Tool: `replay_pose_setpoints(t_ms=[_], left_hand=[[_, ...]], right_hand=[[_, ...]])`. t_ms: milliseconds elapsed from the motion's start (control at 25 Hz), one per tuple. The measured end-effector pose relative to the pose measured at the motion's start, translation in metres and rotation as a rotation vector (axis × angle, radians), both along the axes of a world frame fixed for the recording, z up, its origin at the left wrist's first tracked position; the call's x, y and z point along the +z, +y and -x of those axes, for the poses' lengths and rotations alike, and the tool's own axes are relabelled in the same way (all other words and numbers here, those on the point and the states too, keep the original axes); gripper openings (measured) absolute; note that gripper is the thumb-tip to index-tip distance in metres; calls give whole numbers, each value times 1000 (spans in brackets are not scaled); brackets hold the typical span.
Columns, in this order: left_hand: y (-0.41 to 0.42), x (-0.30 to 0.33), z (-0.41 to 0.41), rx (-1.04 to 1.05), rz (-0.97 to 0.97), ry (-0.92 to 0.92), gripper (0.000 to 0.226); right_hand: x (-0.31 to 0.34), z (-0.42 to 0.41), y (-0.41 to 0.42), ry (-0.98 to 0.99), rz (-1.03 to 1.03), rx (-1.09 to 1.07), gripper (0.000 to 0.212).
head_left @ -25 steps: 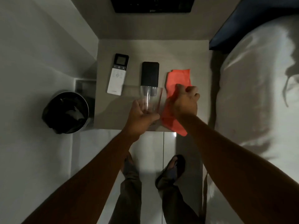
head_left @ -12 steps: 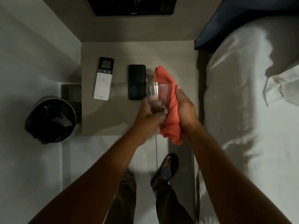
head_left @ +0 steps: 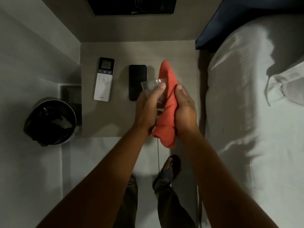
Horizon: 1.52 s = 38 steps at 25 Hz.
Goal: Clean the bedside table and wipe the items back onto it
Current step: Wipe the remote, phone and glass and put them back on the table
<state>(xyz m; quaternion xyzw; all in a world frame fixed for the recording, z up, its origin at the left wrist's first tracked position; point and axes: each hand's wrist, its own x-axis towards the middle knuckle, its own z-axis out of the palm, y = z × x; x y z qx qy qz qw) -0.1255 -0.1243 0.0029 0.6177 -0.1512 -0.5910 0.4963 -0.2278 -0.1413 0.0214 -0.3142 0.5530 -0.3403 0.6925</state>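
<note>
My left hand (head_left: pixel 148 107) grips a clear drinking glass (head_left: pixel 152 83), held above the grey bedside table (head_left: pixel 118 48). My right hand (head_left: pixel 184 107) holds an orange cloth (head_left: pixel 167 102) pressed against the right side of the glass. The cloth stands up past my fingers and hangs down below my wrists. A white remote control (head_left: pixel 104 79) with a dark screen lies on the table's left part. Beside it, a black phone (head_left: pixel 136 79) lies flat, its lower right end hidden by my left hand.
A bed with white sheets (head_left: pixel 246 112) borders the table on the right, a dark headboard (head_left: pixel 230 18) behind it. A round bin with a black liner (head_left: pixel 49 122) stands on the floor at the left. My sandalled foot (head_left: pixel 167 170) is below the table's front edge.
My right hand lifted the cloth off the table and brought it against the glass. The glass rose and tilted in my left hand, and both hands now press together around it.
</note>
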Motion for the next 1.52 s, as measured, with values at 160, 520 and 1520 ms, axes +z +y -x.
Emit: replay_pose_setpoints(t_ms=[160, 520, 1520], left_hand=[[-10, -2, -1, 134, -14, 34, 42], [-6, -1, 3, 304, 218, -167, 32], [-96, -67, -5, -204, 169, -795, 77]], right_hand=[[6, -11, 5, -29, 175, 36, 33], [-4, 0, 17, -257, -381, -212, 42], [-56, 48, 19, 277, -37, -28, 28]])
